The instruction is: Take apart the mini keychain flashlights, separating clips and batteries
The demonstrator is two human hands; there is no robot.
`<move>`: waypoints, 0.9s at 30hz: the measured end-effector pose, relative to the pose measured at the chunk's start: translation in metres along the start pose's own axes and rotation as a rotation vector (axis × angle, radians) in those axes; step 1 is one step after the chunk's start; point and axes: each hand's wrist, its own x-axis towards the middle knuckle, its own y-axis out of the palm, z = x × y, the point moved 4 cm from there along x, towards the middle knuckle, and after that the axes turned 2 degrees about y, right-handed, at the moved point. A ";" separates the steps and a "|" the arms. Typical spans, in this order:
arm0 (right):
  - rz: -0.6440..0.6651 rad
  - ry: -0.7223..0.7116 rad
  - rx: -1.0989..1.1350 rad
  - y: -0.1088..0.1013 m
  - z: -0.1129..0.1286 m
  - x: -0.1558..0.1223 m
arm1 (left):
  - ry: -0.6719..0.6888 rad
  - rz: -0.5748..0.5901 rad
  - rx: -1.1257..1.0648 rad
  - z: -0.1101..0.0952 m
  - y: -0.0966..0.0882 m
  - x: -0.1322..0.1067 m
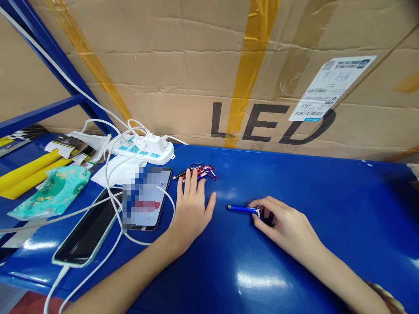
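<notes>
Right hand (290, 222): pinches blue tube (241, 209);
Left hand (191, 205): spread at pile (207, 169) near surface's (343, 200) back edge;
Pile: nudging could scatter it

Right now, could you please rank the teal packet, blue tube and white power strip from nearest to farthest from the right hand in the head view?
1. Blue tube, held in the right hand.
2. White power strip, at back left.
3. Teal packet, far left.

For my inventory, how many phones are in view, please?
2: a dark-screened phone on the left, and a lit phone between it and the left hand. No others are visible.
</notes>
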 end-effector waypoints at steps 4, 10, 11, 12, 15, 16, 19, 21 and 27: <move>0.032 -0.080 0.224 0.003 0.007 -0.002 | 0.158 0.106 -0.347 -0.022 -0.011 -0.002; 0.030 -0.164 0.489 0.002 0.019 -0.005 | 0.284 0.339 -0.472 -0.042 -0.002 -0.014; 0.026 -0.159 0.501 0.001 0.020 -0.005 | 0.291 0.349 -0.473 -0.043 0.000 -0.014; 0.019 -0.149 0.511 0.001 0.019 -0.004 | 0.286 0.350 -0.481 -0.042 0.001 -0.015; -0.023 -0.104 0.533 -0.001 0.017 -0.003 | 0.215 0.337 -0.554 -0.039 0.003 -0.013; -0.040 -0.092 0.537 -0.002 0.016 -0.003 | 0.183 0.331 -0.592 -0.038 0.003 -0.013; -0.083 -0.090 0.540 -0.006 0.017 -0.002 | 0.092 0.312 -0.725 -0.035 0.003 -0.012; -0.110 -0.104 0.534 -0.009 0.017 -0.003 | 0.043 0.317 -0.837 -0.036 0.002 -0.013; -0.153 -0.155 0.482 -0.015 0.019 -0.002 | -0.072 0.375 -1.044 -0.039 -0.005 -0.013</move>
